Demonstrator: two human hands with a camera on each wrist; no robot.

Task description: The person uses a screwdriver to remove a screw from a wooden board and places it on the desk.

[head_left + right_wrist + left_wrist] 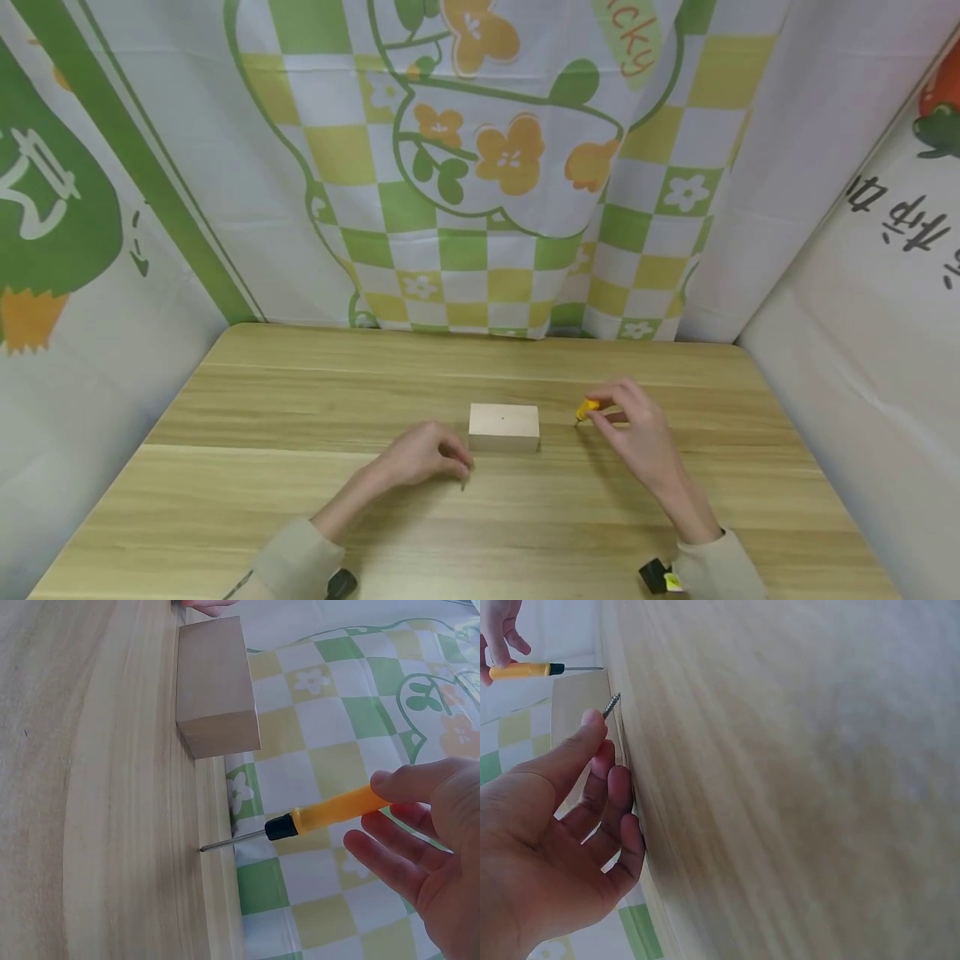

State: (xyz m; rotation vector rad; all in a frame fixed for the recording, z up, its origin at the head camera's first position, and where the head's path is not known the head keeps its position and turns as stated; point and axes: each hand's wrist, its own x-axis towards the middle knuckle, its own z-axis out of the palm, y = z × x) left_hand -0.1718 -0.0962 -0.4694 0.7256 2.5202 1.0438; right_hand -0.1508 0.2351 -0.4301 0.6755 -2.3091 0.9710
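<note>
A screw is pinched between the thumb and fingertip of my left hand, its threaded end pointing away from the palm. That hand is close to the near left corner of a pale wooden block, which has a small dark hole in its top. To the right of the block, my right hand holds a screwdriver by its yellow handle. The screwdriver has a black collar and a thin metal shaft, with the tip pointing down close to the tabletop.
The block sits on a wood-grain table. A checked, flowered curtain hangs behind the table's far edge, and white printed cloth hangs at both sides.
</note>
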